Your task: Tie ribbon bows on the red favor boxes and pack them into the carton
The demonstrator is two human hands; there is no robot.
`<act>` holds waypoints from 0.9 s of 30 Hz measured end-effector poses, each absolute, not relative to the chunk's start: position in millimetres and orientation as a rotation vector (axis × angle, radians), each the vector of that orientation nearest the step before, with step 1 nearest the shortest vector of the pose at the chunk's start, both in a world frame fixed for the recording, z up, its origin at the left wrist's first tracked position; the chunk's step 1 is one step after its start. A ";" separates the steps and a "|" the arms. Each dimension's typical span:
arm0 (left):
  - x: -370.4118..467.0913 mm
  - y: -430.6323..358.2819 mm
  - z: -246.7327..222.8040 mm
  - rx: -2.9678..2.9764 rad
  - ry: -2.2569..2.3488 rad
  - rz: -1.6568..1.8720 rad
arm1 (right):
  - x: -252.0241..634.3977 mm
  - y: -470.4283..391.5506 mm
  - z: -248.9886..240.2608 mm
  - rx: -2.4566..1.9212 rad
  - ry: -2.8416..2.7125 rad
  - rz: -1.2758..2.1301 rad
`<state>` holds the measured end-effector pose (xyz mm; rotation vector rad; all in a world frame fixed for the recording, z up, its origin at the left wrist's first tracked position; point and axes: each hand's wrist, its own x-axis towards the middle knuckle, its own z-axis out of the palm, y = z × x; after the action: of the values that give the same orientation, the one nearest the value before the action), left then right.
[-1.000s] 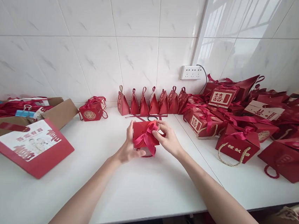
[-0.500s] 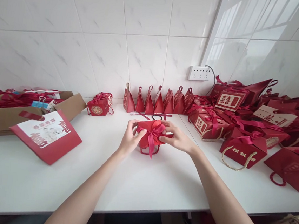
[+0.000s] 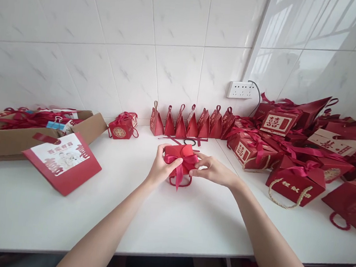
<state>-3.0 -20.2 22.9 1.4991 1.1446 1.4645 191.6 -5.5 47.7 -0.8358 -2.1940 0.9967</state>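
Observation:
In the middle of the white table sits a small red gift box (image 3: 173, 150) with a magenta ribbon (image 3: 179, 177) tied in a bow on top. A dark red cord handle (image 3: 181, 184) hangs at its near side. My left hand (image 3: 163, 165) grips the box's left side, its thumb pressed on the bow. On the right, the fingers of my right hand (image 3: 214, 170) are curled and pinch at the ribbon by the box's right edge; the exact pinch point is partly hidden.
Behind stands a row of red triangular boxes (image 3: 192, 126), with thin strips (image 3: 177, 141) before it. Many red gift boxes (image 3: 299, 179) are heaped at right. To the left are a cardboard box (image 3: 13, 140) of ribboned things, a red-and-white bag (image 3: 68, 165) and a small box (image 3: 122, 128).
My right hand's fingers have curled in more at the bow's right side, and its thumb has drawn lower. The left thumb has slid right across the bow. The view has shifted slightly.

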 end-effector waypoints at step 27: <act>-2.7 -22.7 27.8 1.562 1.275 1.377 | 176.9 -6.4 41.2 -0.937 -1.769 0.898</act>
<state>-2.7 -22.7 27.8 1.5622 1.2746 1.3769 176.9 -6.4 41.2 -0.9368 -1.7693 0.8982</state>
